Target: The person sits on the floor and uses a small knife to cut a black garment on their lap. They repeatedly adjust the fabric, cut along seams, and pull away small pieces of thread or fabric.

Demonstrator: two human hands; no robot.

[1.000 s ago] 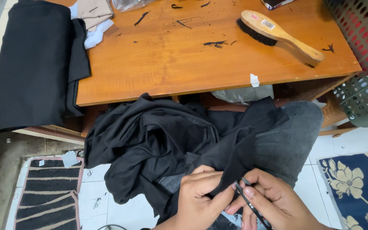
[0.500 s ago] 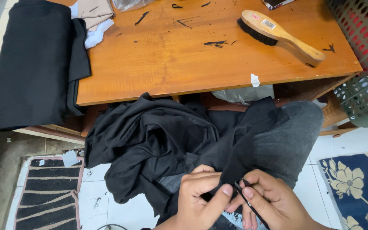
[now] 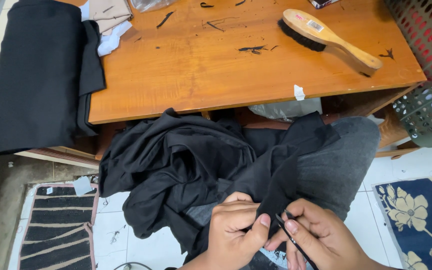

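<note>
A crumpled black garment [image 3: 186, 170] lies across my lap below the table edge. My left hand [image 3: 233, 232] pinches a fold of this black cloth between thumb and fingers. Right beside it, my right hand [image 3: 318, 237] grips a thin black pointed tool [image 3: 291, 235], its tip touching the pinched fold. Both hands sit at the bottom of the view, over my grey trouser leg [image 3: 341, 160].
An orange wooden table [image 3: 216, 75] holds a wooden brush with black bristles [image 3: 326, 37], thread scraps [image 3: 251, 48] and folded black fabric [image 3: 36, 75] on the left. A green perforated basket [image 3: 426, 75] stands right. A striped mat [image 3: 58, 230] and a floral rug [image 3: 416, 220] lie on the floor.
My hands have shifted only slightly on the fold. The tool tip stays at the cloth, and the rest of the scene is the same.
</note>
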